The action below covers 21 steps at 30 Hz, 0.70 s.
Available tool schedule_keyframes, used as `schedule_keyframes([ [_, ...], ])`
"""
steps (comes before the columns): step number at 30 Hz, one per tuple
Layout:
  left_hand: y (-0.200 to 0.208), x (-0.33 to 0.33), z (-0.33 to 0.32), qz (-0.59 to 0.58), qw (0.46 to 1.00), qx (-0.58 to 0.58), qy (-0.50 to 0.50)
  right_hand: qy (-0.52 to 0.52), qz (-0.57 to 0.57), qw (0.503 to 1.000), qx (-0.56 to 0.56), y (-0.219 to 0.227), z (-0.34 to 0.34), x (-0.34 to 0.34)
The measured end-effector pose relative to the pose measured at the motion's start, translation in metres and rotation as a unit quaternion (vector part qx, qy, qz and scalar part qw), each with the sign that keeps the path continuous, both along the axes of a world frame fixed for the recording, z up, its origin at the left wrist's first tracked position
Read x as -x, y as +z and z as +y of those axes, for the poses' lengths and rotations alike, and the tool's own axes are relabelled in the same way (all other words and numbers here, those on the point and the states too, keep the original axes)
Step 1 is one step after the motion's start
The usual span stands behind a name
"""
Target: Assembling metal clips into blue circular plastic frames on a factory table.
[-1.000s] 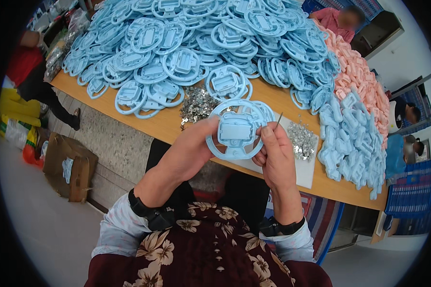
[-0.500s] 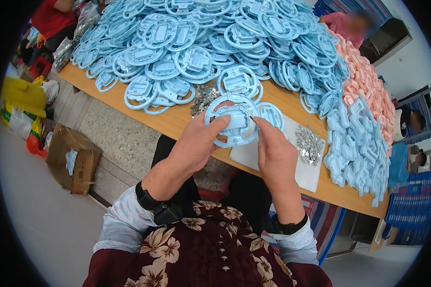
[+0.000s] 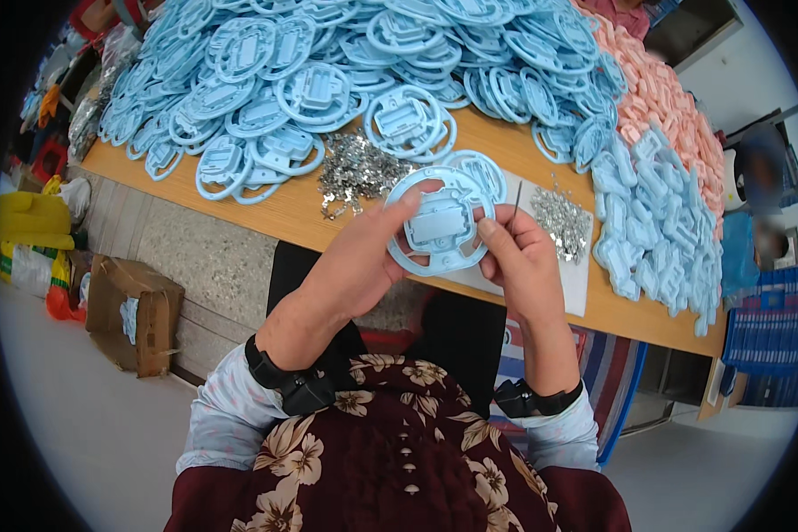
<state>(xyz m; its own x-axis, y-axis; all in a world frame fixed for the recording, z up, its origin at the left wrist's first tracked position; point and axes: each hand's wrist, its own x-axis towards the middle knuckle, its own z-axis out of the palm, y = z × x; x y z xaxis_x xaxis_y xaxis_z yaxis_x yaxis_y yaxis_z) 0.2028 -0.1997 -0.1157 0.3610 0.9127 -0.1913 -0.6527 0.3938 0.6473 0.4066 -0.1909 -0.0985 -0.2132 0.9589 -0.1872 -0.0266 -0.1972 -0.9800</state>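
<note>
My left hand [image 3: 363, 248] grips a light blue plastic toy steering wheel [image 3: 439, 222] by its left side, thumb on the face. A rectangular panel with a recess around it fills the wheel's middle. At the wheel's right rim, my right hand [image 3: 525, 257] has its fingers closed, with a thin dark rod-like tool [image 3: 518, 199] sticking up from between them. The rest of that tool is hidden in the fingers. Just behind lies another blue wheel [image 3: 481, 170], on a white sheet [image 3: 569, 300] partly covered by my hands.
A big heap of blue wheels [image 3: 310, 89] covers the far table [image 3: 248, 222]. Small silvery metal pieces lie in one pile [image 3: 355, 168] and another pile [image 3: 560, 222]. On the right are blue parts [image 3: 643, 230] and pink parts [image 3: 661, 106]. A cardboard box [image 3: 137, 310] stands on the floor.
The tool's tip has left the wheel's middle and now points upward, away from it. My right fingers have come to the wheel's right rim. The view has shifted slightly.
</note>
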Motion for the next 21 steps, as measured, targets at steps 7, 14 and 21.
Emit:
schedule_keyframes([
  [7, 0.003, -0.01, 0.001, -0.016, 1.0, 0.004, -0.012, -0.048, 0.051, 0.997, 0.028, -0.007, -0.002, -0.017],
  [14, -0.001, -0.006, -0.008, 0.379, 0.841, -0.378, 0.073, 0.007, 0.179, 0.971, 0.159, -0.014, -0.009, -0.046],
  [21, 0.04, 0.0, -0.003, 0.418, 0.725, -0.543, -0.073, 0.044, 0.15, 0.969, 0.191, -0.025, -0.038, -0.053],
])
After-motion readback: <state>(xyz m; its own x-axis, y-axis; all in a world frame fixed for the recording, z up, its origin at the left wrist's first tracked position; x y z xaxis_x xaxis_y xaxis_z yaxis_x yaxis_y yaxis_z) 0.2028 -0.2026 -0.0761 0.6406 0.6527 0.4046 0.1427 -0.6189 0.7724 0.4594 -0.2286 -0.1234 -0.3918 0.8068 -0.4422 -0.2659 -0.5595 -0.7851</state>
